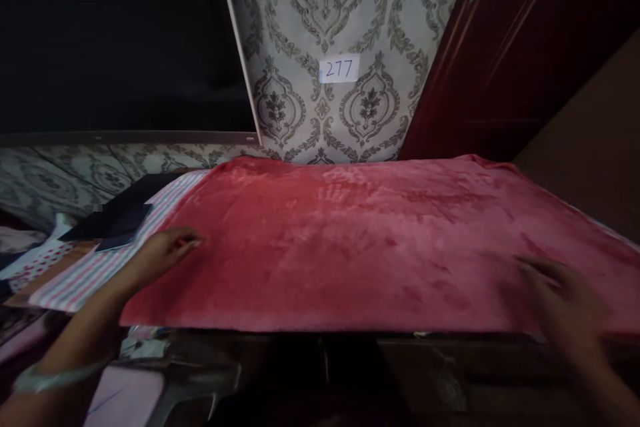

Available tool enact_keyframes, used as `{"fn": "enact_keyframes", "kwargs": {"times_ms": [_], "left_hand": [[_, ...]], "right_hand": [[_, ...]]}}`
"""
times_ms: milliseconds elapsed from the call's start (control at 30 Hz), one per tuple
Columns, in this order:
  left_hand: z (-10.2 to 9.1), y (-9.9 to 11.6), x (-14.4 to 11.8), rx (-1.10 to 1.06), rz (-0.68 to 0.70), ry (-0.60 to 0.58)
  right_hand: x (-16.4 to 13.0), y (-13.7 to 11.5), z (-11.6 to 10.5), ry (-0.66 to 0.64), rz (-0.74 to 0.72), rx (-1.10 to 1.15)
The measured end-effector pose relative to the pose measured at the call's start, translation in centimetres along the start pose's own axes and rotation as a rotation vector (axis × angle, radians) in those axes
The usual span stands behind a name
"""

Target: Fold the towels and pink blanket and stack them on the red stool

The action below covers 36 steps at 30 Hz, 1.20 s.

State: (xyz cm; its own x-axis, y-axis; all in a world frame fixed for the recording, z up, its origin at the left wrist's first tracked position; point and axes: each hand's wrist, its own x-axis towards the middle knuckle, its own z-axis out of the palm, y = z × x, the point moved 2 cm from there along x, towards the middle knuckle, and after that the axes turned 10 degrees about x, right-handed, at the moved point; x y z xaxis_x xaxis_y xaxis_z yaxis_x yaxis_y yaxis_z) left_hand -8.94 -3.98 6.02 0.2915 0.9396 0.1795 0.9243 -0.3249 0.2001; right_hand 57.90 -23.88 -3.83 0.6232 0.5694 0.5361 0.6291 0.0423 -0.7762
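Note:
A red plush blanket (320,247) lies spread over the table, its surface marked by darker brushed patches and its front edge fairly straight. Over its left side is my left hand (167,253), with loosely bent fingers, a gap at the thumb and nothing visible in it. My right hand (565,293) is above the blanket's right part, blurred by motion. Its thumb and fingers look apart, and no held thing shows. Whether either hand touches the fabric is hard to tell. A pale bangle (60,377) circles my left wrist.
Left of the blanket are a striped cloth (107,273) and a dark flat object (125,223). A large dark screen (120,40) is behind on the left. Patterned wall (325,113) and a dark red glossy panel (480,80) border the back. Below sits a pinkish box (125,393).

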Motion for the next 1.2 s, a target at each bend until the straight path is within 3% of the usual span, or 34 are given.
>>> {"fn": "enact_keyframes", "kwargs": {"times_ms": [100, 233, 333, 433, 600, 733, 933, 1200], "left_hand": [[0.9, 0.9, 5.6, -0.015, -0.106, 0.118], [2.7, 0.8, 9.3, -0.146, -0.154, 0.123], [4.1, 1.2, 10.8, -0.341, -0.123, 0.068], [6.0, 1.4, 12.0, -0.443, -0.089, 0.004], [9.5, 0.6, 12.6, -0.371, 0.127, -0.02], [10.8, 0.3, 12.4, -0.192, 0.172, 0.024], [10.1, 1.4, 11.6, -0.191, 0.133, 0.127], [8.9, 2.7, 10.8, -0.209, 0.016, 0.318]], "right_hand": [[2.9, -2.3, 7.7, -0.219, -0.025, 0.196], [6.3, -4.5, 16.4, -0.454, -0.097, 0.277], [7.8, -4.8, 20.3, -0.558, -0.093, 0.306], [7.9, -4.3, 22.6, -0.689, -0.047, 0.383], [6.6, -2.7, 24.0, -0.76, -0.149, 0.336], [6.0, -2.1, 24.2, -0.717, -0.312, 0.143], [5.4, -2.7, 23.7, -0.544, -0.455, -0.062], [5.5, -5.2, 21.6, -0.419, -0.357, 0.002]]}}
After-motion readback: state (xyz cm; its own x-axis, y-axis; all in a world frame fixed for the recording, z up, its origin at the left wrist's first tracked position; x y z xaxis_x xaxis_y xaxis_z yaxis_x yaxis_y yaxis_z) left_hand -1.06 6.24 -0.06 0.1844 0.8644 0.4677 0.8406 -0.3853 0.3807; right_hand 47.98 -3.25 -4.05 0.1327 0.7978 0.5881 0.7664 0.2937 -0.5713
